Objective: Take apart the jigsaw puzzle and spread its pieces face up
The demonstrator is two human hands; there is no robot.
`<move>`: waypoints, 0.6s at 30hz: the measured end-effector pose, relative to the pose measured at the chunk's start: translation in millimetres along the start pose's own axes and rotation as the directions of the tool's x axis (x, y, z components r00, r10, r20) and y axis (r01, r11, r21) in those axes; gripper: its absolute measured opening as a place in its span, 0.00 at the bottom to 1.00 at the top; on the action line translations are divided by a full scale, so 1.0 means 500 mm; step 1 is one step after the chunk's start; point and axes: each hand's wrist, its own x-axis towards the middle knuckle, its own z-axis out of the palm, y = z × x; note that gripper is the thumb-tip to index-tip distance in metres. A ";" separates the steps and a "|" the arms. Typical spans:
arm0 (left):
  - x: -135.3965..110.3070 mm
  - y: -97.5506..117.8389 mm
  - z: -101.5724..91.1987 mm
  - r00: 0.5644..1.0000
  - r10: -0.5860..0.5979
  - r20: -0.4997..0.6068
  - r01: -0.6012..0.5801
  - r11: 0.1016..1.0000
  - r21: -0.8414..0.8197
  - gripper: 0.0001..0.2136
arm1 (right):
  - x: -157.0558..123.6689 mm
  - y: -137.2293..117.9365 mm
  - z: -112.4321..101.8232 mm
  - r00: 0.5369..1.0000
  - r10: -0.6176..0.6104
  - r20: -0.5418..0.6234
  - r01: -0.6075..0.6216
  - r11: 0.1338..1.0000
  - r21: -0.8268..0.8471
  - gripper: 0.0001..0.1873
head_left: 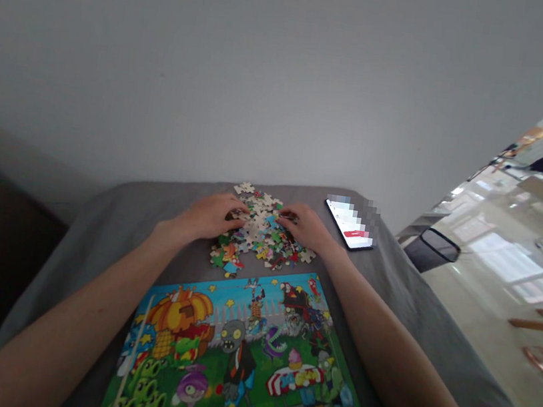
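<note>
Puzzle pieces are lying heaped on the grey-draped tabletop, between the left hand and right hand, which are resting half-curled there; whether they are pinching any, I cannot tell. Pieces are looking light, stiff, weakest at the knobs, best gripped by opposite edges.

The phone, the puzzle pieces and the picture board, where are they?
Phone (346, 222): head view, on its lit screen.
Puzzle pieces (254, 229): head view, middle of the pile.
Picture board (243, 364): head view, middle of its printed face.
</note>
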 end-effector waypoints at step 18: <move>-0.001 0.053 -0.009 0.968 -0.045 0.247 -0.008 0.978 0.210 0.25 | -0.006 -0.011 0.000 0.983 -0.046 0.177 0.063 0.994 -0.093 0.19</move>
